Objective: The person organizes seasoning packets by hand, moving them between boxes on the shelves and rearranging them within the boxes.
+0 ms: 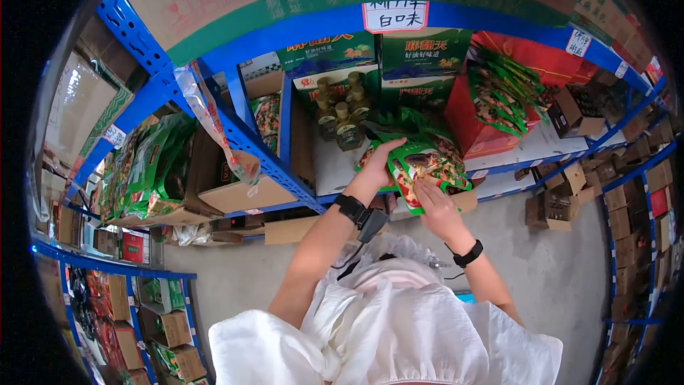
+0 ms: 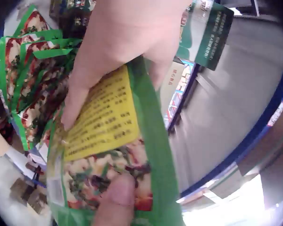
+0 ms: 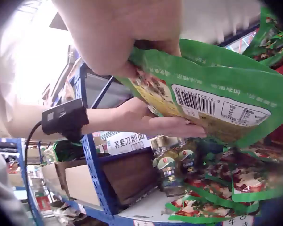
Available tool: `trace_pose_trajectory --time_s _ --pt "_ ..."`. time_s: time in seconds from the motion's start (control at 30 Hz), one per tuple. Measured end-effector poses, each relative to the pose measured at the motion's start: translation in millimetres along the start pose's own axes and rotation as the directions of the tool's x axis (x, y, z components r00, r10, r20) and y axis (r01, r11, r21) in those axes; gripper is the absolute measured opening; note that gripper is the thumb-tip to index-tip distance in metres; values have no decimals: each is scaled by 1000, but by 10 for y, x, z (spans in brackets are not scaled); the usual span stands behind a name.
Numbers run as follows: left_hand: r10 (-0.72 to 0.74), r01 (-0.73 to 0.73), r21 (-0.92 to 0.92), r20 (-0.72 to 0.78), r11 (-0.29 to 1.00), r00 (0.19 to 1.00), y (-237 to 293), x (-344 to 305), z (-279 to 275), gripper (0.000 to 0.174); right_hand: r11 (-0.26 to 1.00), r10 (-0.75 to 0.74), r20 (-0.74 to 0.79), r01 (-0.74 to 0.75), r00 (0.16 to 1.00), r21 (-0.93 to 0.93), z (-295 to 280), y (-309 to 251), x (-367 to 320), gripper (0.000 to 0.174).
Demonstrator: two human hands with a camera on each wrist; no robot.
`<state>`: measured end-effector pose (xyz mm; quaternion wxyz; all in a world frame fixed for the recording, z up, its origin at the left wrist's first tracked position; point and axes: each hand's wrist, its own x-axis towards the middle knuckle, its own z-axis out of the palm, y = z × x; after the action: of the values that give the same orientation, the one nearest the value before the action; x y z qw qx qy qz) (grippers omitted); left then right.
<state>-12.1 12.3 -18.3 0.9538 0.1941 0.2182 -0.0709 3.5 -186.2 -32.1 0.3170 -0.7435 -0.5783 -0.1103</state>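
Note:
Both hands grip green-edged food packets (image 1: 403,172) with a picture of chopped food, held in front of the shelf. My left hand (image 1: 382,164) holds the far left side; in the left wrist view that hand (image 2: 127,35) spans a packet's yellow printed label (image 2: 106,120). At the near edge is my right hand (image 1: 438,208), its fingers lying over the packet front. From the right wrist, the right hand (image 3: 127,33) grips the top edge, while the left hand (image 3: 146,120) supports from below. A barcode (image 3: 194,100) shows there. More such packets (image 3: 217,188) lie beneath on the shelf.
Small bottles (image 1: 348,125) stand left of the packets on the shelf, before green boxes (image 1: 420,53). To the right, more packets (image 1: 502,89) lean by a red box (image 1: 491,139). A blue shelf post (image 1: 249,150) rises left. Open cartons (image 1: 559,199) sit on the floor.

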Motion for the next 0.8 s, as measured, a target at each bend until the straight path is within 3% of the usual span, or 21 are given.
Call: trace_pose_trajectory --time_s 0.1,0.13,0.23,0.37,0.47,0.57,0.7,0.8 --pt "51 -20 145 -211 989 976 -44 169 -411 21 998 -55 54 54 997 15 -96 -115 27 52" --pt "92 -42 192 -262 981 961 -72 0 -318 19 998 -60 68 57 996 33 -134 -168 27 51" --pt "205 -126 272 -285 954 936 -205 -292 -505 20 991 -105 94 95 990 97 -271 -345 58 47" --pt "276 -218 228 -265 949 924 -390 -903 -619 19 965 -127 186 78 974 251 -356 -550 136 45" --pt "247 -188 182 -394 965 885 -472 -1379 -620 20 911 -207 241 97 948 402 -319 -679 235 46" --pt "224 -248 11 -476 969 851 -535 -1750 -824 21 845 -284 302 89 910 528 -178 -817 332 49" --pt "428 -450 105 -554 887 714 -555 -2218 -931 24 742 -431 294 149 853 654 104 -1011 500 52" --pt "548 -520 221 -539 825 640 -566 -2526 -1020 26 686 -521 325 161 789 709 262 -1151 623 55"
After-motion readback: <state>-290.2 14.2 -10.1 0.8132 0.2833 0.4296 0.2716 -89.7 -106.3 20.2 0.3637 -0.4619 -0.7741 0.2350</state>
